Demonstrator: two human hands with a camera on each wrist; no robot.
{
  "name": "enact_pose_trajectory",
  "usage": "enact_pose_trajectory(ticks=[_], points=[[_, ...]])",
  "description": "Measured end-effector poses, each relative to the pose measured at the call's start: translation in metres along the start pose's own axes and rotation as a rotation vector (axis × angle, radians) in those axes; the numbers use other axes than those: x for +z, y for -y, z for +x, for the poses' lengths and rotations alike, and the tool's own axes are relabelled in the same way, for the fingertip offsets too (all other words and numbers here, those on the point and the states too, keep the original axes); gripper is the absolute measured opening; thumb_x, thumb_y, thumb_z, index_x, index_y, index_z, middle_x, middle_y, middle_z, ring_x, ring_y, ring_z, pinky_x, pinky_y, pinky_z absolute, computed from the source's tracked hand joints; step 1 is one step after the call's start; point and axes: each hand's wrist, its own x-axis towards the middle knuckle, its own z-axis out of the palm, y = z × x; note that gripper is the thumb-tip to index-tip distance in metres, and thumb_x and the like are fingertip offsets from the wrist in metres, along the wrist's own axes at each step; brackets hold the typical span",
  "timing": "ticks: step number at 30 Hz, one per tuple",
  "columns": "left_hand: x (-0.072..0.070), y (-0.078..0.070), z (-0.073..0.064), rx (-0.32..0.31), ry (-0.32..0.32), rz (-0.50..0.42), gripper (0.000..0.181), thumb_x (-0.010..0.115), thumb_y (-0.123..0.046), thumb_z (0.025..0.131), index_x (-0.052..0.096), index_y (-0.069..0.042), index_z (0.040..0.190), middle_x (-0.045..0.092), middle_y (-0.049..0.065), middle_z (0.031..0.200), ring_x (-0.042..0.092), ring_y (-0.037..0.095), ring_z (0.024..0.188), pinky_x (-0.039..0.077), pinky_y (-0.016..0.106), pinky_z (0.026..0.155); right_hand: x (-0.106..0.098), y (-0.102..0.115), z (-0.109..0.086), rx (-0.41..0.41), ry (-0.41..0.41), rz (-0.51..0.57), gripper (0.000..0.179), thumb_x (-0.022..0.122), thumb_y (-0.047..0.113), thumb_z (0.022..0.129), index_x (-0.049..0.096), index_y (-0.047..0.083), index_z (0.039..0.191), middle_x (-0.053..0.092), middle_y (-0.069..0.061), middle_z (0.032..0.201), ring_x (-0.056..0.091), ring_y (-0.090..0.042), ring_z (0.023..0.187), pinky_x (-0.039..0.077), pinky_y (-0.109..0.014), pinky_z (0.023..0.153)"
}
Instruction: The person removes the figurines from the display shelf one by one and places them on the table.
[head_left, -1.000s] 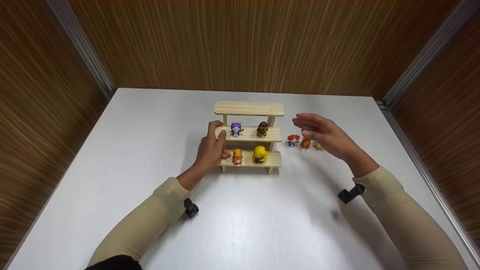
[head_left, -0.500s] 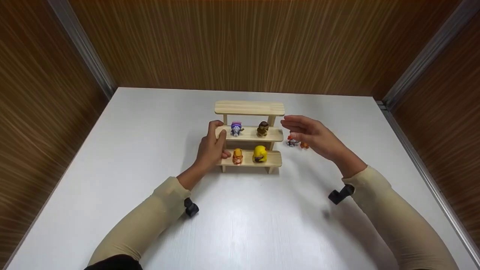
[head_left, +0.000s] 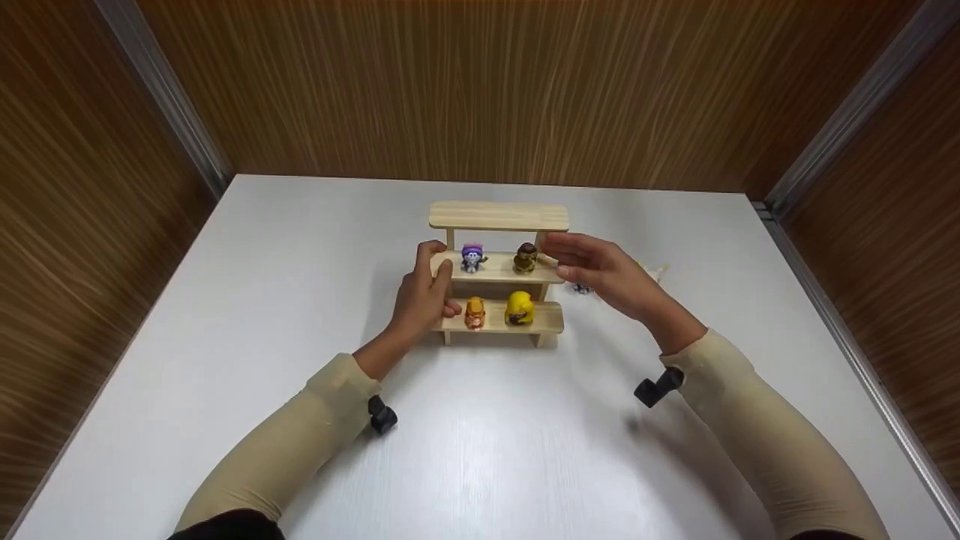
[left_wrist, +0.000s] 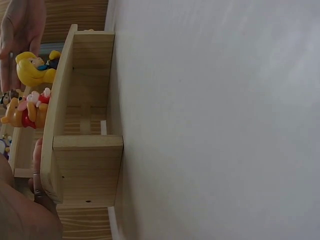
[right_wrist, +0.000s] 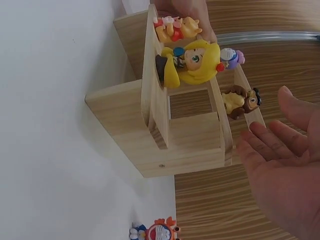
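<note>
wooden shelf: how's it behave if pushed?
The wooden shelf likely moves as one stiff piece: boards and side panels look joined. It may slide before tipping, since the lower tier juts forward. A jolt could topple the yellow figurine; its head looks large.

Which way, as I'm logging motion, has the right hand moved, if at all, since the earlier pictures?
Yes. In the head view, the right hand has moved left, toward the three-tier wooden shelf; its fingers now overlap the shelf's right side.
</note>
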Motion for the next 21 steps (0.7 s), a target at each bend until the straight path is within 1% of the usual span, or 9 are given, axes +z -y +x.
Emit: enact_pose_trajectory(ticks=[4, 7, 13, 17, 21], points=[[-0.001, 0.000, 0.000, -0.004, 0.004, 0.003, 0.030, 0.043, -0.033, 0.112, 0.041, -0.022, 0.140, 0.056, 0.004, 0.059, 0.070, 0.018, 0.053, 0.060, 0.032, 0.052, 0.005, -0.001, 0.006, 0.021, -0.005, -0.019, 0.054, 0.060, 0.008, 0.105, 0.042, 0.004, 0.156, 0.045, -0.012, 0.159, 0.043, -0.028, 0.148, 0.046, -0.025, 0.111], [-0.002, 0.001, -0.001, -0.005, 0.006, 0.005, 0.030, 0.043, -0.033, 0.112, 0.041, -0.022, 0.141, 0.056, 0.004, 0.058, 0.070, 0.019, 0.053, 0.060, 0.032, 0.052, 0.008, -0.002, 0.010, 0.032, -0.006, -0.027, 0.054, 0.060, 0.008, 0.105, 0.042, 0.005, 0.156, 0.046, -0.011, 0.159, 0.045, -0.027, 0.146, 0.047, -0.028, 0.111], [-0.002, 0.003, 0.000, 0.006, 0.013, -0.016, 0.030, 0.043, -0.034, 0.113, 0.041, -0.022, 0.140, 0.055, 0.005, 0.058, 0.071, 0.020, 0.054, 0.060, 0.033, 0.054, 0.013, -0.003, 0.018, 0.019, -0.017, -0.072, 0.053, 0.062, 0.013, 0.105, 0.046, 0.009, 0.155, 0.049, -0.009, 0.156, 0.047, -0.025, 0.144, 0.050, -0.031, 0.109], [-0.002, 0.003, 0.000, 0.007, 0.011, -0.006, 0.030, 0.043, -0.033, 0.113, 0.041, -0.022, 0.140, 0.055, 0.004, 0.058, 0.070, 0.019, 0.053, 0.060, 0.032, 0.053, 0.017, -0.003, 0.022, 0.014, -0.026, -0.088, 0.052, 0.064, 0.016, 0.104, 0.048, 0.009, 0.153, 0.050, -0.010, 0.155, 0.049, -0.023, 0.142, 0.046, -0.034, 0.113], [-0.002, 0.001, -0.001, 0.002, 0.007, 0.000, 0.030, 0.043, -0.033, 0.112, 0.041, -0.022, 0.140, 0.055, 0.003, 0.057, 0.070, 0.018, 0.052, 0.059, 0.032, 0.051, 0.020, -0.001, 0.025, 0.021, -0.035, -0.099, 0.049, 0.063, 0.015, 0.104, 0.050, 0.009, 0.152, 0.051, -0.010, 0.154, 0.050, -0.022, 0.141, 0.042, -0.039, 0.117]])
